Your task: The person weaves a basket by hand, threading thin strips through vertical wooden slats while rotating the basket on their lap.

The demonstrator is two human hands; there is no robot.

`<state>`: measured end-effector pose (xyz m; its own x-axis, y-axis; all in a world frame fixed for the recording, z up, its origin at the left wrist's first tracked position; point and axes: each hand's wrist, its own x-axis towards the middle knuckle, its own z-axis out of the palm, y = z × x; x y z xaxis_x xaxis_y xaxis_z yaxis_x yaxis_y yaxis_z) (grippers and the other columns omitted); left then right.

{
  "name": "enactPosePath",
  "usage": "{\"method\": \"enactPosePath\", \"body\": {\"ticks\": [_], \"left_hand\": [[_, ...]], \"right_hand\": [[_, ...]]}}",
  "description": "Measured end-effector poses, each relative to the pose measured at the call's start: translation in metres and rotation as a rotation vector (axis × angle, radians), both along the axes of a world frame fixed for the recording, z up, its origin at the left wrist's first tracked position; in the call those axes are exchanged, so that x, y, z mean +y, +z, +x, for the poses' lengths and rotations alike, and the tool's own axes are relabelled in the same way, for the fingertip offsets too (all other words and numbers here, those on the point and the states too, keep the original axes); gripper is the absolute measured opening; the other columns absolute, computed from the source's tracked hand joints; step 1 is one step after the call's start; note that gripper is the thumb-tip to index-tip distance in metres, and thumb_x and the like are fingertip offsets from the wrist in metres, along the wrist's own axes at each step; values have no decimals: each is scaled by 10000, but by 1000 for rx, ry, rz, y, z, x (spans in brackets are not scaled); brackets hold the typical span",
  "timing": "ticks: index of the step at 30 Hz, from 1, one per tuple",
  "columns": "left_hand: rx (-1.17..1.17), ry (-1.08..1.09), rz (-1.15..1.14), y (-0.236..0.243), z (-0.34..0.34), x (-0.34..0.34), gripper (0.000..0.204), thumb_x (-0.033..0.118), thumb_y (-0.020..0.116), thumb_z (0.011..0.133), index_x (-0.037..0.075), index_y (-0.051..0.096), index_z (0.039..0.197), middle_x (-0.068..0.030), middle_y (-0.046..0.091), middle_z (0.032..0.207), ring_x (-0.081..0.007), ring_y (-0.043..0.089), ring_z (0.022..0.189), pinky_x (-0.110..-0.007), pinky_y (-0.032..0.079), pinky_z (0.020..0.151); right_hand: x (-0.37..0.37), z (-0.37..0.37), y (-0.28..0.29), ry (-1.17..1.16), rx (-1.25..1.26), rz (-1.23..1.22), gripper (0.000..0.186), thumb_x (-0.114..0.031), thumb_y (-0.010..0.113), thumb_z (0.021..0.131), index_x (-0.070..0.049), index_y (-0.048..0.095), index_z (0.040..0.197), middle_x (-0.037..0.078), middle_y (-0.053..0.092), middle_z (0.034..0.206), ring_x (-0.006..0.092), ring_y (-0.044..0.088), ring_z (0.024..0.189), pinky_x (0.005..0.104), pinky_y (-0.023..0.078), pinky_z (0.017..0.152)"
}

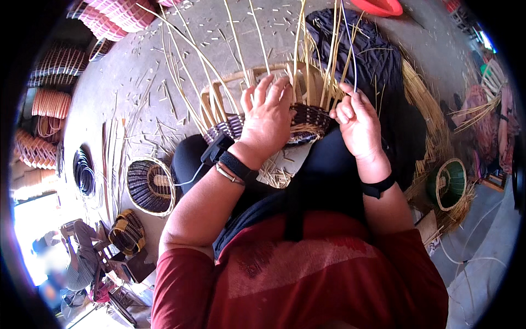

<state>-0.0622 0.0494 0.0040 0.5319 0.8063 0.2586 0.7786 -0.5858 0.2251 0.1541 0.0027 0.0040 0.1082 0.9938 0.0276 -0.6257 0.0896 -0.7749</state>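
Left hand point(267, 118) palm down, its fingers loosely spread and bent, lies over the woven side of an unfinished basket point(224, 130); whether it grips anything there cannot be told. Right hand point(359, 123), just beside the basket's right end, is half curled, thumb and forefinger closed on a thin, pale strand point(350, 44) that rises away from it. Before the person's knees, the basket shows a tight dark-and-white weave, with slender straw-coloured stakes point(298, 44) standing up from it, long and slightly bowed.

Grey, smooth floor point(120, 82) spreads beyond, littered with short cut bits of stalk. Rumpled dark cloth point(378, 55) lies ahead to the right, beside a bristly straw bundle point(424, 104). On the left sit a round dark basket with a pale rim point(142, 183) and a black coil point(83, 170); pink woven baskets point(120, 13) are stacked farther off. On the right stands a green-lined basket point(448, 183).
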Motion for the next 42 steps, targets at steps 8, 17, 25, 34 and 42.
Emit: {"method": "enactPosePath", "body": {"ticks": [8,17,25,34,42], "left_hand": [[78,-72,161,-22,6,-13,821,268,778,817,100,403,1527,-149,342,1577,-329,402,1396,-580,260,1139],[205,7,98,-18,35,-7,906,231,852,646,257,476,1469,-39,449,1448,-256,558,1146,-487,420,942],[124,-85,59,-20,5,-10,806,419,864,702,300,532,1426,-42,434,1477,-256,569,1166,-453,452,962],[-654,-44,-62,31,-89,-36,910,338,981,554,122,583,1344,-218,452,1375,-417,523,1260,-486,422,1108],[-523,303,8,0,-79,-66,1098,323,957,606,70,391,1511,-243,386,1476,-436,389,1355,-535,313,1116]], "right_hand": [[40,11,-12,-247,89,-552,193,-188,549,1049,-83,591,1206,67,663,1069,229,669,1020,403,548,929],[159,16,-49,-529,-1237,358,583,152,543,911,-96,515,1437,132,533,1406,173,622,1142,270,562,855],[4,38,-37,-261,50,-465,324,-280,566,1053,-86,576,1312,-73,351,667,65,333,547,249,302,575],[5,-48,139,210,-250,482,315,-252,402,1112,-22,540,1279,-56,364,690,67,352,589,263,359,631],[9,-54,78,160,-42,-31,283,-228,446,1099,-37,592,1249,-46,427,724,82,413,620,296,439,697]]}}
